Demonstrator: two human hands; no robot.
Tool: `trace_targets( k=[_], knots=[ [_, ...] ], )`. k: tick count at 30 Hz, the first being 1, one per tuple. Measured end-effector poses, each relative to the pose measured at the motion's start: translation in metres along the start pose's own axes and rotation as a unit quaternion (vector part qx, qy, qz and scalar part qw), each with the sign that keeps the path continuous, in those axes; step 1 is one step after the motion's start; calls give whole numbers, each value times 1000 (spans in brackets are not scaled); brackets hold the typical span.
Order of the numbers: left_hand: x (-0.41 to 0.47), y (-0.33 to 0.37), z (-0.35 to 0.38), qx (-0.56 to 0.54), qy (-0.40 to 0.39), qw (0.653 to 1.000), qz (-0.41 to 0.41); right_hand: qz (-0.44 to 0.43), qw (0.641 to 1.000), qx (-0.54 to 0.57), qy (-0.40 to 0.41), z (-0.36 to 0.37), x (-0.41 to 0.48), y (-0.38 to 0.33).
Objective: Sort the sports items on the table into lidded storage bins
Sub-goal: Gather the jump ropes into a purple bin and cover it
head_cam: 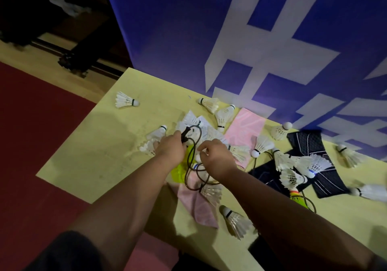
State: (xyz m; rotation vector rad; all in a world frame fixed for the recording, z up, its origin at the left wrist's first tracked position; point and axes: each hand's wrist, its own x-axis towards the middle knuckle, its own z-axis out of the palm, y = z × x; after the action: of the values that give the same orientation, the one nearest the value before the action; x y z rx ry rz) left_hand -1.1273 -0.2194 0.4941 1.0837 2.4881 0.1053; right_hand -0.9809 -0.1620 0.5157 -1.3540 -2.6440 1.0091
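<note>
Yellow table set against a blue banner. The skipping rope lies in loose loops at table centre, between both hands. The left hand grips its black handle, fingers closed round it. The right hand, fingers curled, appears to pinch the cord, but the contact is partly hidden. From the hands, a lone shuttlecock lies at 10 o'clock, with others scattered around. A pink towel is at 2 o'clock and a dark cloth at 3 o'clock.

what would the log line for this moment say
left hand: grips skipping rope by handle | right hand: fingers curled in its loops, hold unclear | shuttlecocks, towels: loose on table
</note>
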Motion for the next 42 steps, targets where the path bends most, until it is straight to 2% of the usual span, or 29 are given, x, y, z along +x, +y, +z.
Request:
trace_targets(
  k=[3, 5, 9, 11, 14, 18, 23, 26, 28, 31, 32, 36, 38, 42],
  knots=[
    [-12, 8, -18, -30, 54, 995, 75, 31, 996, 81, 36, -18, -6, -1],
    [-23, 17, -35, -72, 78, 986, 131, 43, 987, 153, 29, -32, -9, -4],
    [-49, 43, -73, -160, 68, 961, 213, 31, 976, 215, -13, -60, -15, -10],
    [-60, 58, -92, -190, 58, 951, 237, 40, 968, 246, -1, -73, -24, -9],
    [-74, 80, -113, -264, 23, 933, 244, 69, 949, 290, 103, -100, -35, -2],
    [-86, 108, -122, -299, -28, 925, 235, 79, 879, 420, 210, -161, -46, 1],
    [-96, 138, -118, -402, -158, 878, 207, 69, 865, 418, 269, -215, -69, 15],
    [-99, 157, -111, -390, -179, 878, 213, 55, 848, 439, 290, -236, -91, 27],
    [-104, 170, -108, -415, -171, 867, 213, 46, 854, 437, 279, -240, -99, 33],
    [-119, 198, -109, -493, -189, 818, 227, 34, 874, 421, 242, -234, -110, 42],
    [-124, 211, -107, -503, -178, 813, 235, 30, 879, 411, 239, -232, -114, 47],
    [-137, 257, -101, -466, -68, 854, 221, 50, 881, 391, 264, -232, -126, 71],
    [-146, 274, -100, -489, -57, 844, 213, 52, 890, 370, 260, -234, -132, 82],
    [-168, 303, -94, -559, -83, 795, 218, 22, 934, 264, 238, -233, -141, 103]
  ],
)
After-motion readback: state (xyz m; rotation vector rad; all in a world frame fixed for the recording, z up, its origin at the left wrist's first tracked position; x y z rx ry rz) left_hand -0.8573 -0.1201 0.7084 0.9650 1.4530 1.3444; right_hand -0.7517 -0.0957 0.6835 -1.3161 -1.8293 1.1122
